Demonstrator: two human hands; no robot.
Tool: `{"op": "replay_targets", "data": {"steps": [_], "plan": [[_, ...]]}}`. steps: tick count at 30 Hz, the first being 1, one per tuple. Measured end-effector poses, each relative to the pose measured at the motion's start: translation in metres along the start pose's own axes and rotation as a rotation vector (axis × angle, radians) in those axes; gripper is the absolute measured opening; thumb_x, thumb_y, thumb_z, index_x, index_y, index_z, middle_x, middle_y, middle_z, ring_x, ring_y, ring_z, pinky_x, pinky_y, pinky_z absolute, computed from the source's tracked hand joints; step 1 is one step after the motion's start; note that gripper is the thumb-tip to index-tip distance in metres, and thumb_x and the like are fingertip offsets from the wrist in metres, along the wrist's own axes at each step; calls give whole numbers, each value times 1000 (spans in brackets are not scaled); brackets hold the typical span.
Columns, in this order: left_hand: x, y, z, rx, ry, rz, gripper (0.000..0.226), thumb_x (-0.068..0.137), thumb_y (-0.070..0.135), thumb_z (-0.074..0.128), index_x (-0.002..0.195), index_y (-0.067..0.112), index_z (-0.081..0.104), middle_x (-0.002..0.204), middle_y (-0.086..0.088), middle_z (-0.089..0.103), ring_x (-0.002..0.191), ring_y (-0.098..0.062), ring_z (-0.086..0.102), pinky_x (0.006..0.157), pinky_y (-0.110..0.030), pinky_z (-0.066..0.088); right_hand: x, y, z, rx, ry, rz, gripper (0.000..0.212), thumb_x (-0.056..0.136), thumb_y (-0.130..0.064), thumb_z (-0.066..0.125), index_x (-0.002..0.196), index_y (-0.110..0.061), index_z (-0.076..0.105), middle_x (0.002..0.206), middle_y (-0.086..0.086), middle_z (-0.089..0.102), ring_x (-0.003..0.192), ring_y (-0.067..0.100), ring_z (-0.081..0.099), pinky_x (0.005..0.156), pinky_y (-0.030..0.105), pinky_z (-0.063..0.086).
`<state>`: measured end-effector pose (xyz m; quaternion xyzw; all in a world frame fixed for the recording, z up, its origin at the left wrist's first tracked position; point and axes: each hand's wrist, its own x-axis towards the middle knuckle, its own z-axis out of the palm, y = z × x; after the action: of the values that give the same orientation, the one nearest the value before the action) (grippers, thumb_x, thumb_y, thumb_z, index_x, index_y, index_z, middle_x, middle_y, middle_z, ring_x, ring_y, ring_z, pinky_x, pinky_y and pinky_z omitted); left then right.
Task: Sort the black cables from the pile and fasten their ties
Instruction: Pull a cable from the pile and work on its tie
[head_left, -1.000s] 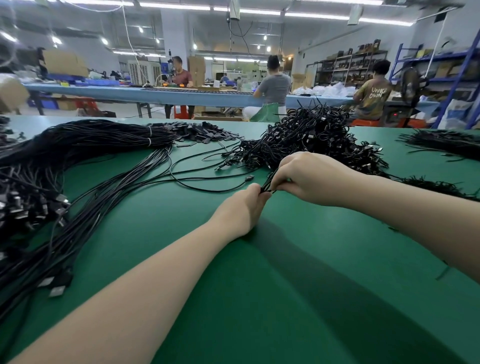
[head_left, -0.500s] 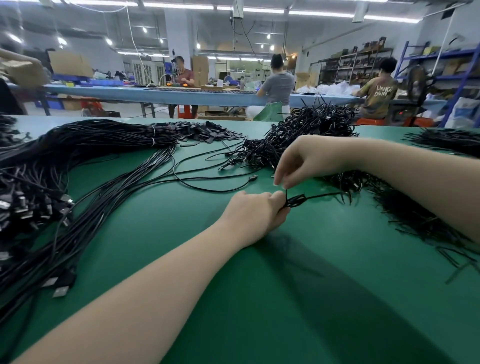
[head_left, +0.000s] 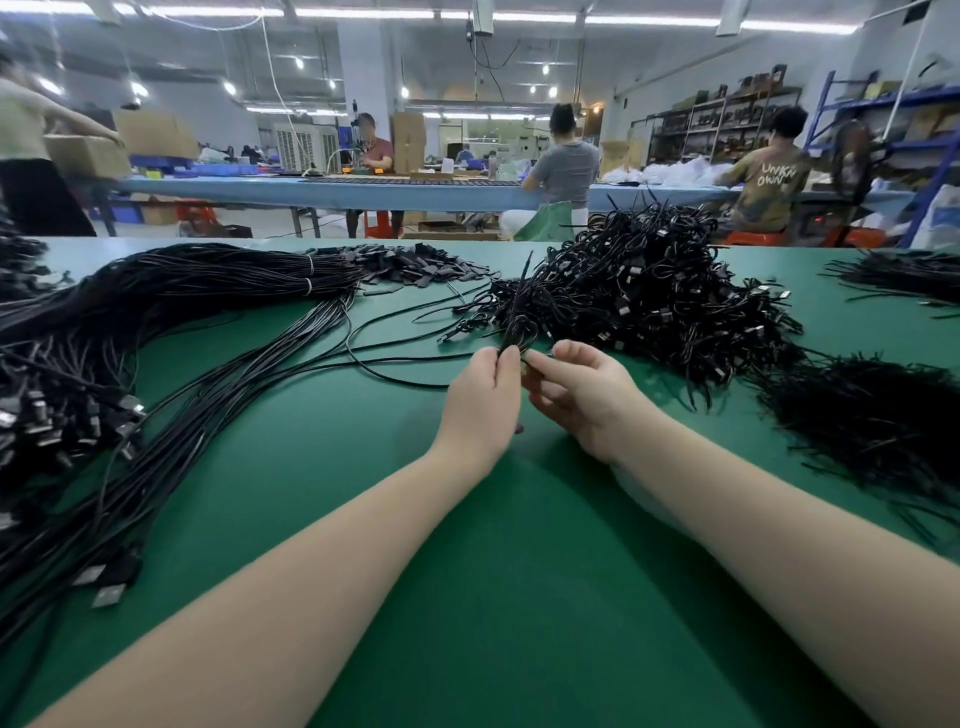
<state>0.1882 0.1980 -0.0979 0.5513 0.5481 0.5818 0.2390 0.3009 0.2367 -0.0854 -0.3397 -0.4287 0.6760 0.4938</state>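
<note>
My left hand (head_left: 483, 400) pinches a thin black tie (head_left: 518, 306) that stands up from its fingertips, with a small loop at the base. Just to its right, my right hand (head_left: 582, 395) has its fingers loosely curled, and the fingertips meet the tie's loop beside the left thumb. Behind both hands lies a big tangled pile of short black cables (head_left: 649, 296). A heap of loose black ties (head_left: 872, 415) sits at the right. Long black cables (head_left: 171, 332) in a bundle sweep across the left of the green table (head_left: 467, 571).
Flat black tags (head_left: 410, 265) lie at the back centre. More black cables (head_left: 904, 275) rest at the far right edge. USB plug ends (head_left: 104, 587) poke out at the near left. People work at a blue bench (head_left: 322, 192) beyond the table.
Both hands have lifted off the table and drawn together. The tie, held low and sideways before, now points upward from my left fingertips.
</note>
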Motion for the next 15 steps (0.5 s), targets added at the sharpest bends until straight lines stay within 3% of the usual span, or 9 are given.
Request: {"op": "replay_targets", "data": {"steps": [3,7,10,15], "plan": [[5,-4,1,-53,-42,-84,16,101,32,41,88,25,46,73,4,46,64,-13,48,46,-19,47,0,4,-4,23,32,-54,29,81,-1,71,81,-18,48,65,6,64,61,17,69,56,22,54],[8,-9,-1,-116,-113,-109,11,101,31,42,91,28,44,69,3,42,53,-8,43,56,-28,49,-2,4,-10,44,-36,-61,20,84,0,67,87,-13,53,60,2,64,57,15,66,57,22,54],[9,-11,-3,-178,-127,-97,10,101,30,43,92,27,46,60,6,41,42,-3,40,56,-28,48,-1,0,-11,-56,-107,-18,10,85,-15,68,91,-11,60,66,2,67,60,15,66,58,22,53],[11,-12,-2,-201,-145,-88,11,101,29,42,94,25,49,45,19,45,40,-1,40,51,-22,46,-5,-1,-7,-269,-150,-25,26,74,-32,75,85,-10,68,69,1,66,59,12,63,55,19,48]]}}
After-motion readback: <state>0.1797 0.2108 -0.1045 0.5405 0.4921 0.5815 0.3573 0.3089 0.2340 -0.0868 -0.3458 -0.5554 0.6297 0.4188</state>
